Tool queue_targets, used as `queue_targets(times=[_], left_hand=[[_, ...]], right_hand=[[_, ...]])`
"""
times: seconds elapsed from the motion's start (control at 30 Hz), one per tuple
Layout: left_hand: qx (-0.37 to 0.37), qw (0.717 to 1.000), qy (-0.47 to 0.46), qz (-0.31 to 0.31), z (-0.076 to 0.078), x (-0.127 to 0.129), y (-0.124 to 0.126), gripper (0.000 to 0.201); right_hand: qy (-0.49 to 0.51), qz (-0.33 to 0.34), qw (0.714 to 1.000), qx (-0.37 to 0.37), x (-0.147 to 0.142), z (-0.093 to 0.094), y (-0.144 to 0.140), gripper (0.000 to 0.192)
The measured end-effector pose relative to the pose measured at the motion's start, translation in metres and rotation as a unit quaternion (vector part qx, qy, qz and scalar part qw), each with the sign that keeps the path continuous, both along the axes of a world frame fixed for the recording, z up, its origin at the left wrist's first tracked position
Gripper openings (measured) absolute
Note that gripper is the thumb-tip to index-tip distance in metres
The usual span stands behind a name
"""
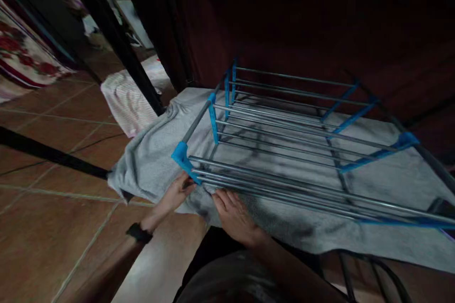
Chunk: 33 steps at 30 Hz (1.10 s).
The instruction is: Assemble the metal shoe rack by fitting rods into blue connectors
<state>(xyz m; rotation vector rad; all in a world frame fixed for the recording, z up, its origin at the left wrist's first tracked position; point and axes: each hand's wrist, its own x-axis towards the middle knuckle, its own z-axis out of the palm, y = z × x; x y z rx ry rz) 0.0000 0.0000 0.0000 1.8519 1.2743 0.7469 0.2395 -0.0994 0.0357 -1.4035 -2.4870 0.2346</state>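
Head view: the left hand (177,192), fingers partly curled, meets a blue plastic corner (182,152); the right hand (233,212), palm down, bends its fingers by the front metal rods (277,178). Whether either grips is unclear. Their slim-tubed rack (305,127) rests on soft grey cloth (149,163).

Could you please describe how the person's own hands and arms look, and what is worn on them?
Both the left hand and right hand are ungloved. A black band, perhaps a watch, circles the left wrist. No sleeve shows on either forearm.
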Motion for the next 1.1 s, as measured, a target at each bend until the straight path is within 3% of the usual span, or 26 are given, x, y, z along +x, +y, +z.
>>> queue_targets(times=[0.13,0.33,0.47,0.6,0.87,1.1], left_hand=[[0.038,0.998,0.048,0.010,-0.009,0.011,-0.010,0.014],[0.065,0.993,0.089,0.031,-0.015,0.016,-0.004,0.008],[0.049,0.995,0.079,0.022,-0.017,0.013,-0.002,0.012],[0.024,0.998,0.055,-0.006,-0.018,0.013,-0.003,0.013],[0.019,0.996,0.087,0.005,-0.010,0.020,-0.005,0.011],[0.046,0.993,0.108,0.005,-0.014,0.020,-0.005,0.010]], right_hand=[[-0.058,-0.102,0.987,-0.107,-0.003,-0.008,0.033,0.039],[-0.043,-0.050,0.983,-0.172,-0.014,-0.015,0.063,0.036],[-0.033,-0.026,0.984,-0.175,-0.013,-0.014,0.064,0.036],[-0.013,-0.050,0.985,-0.167,-0.012,-0.008,0.062,0.039],[-0.007,-0.046,0.974,-0.224,-0.013,-0.010,0.065,0.039],[0.016,-0.046,0.960,-0.277,-0.010,-0.012,0.070,0.039]])
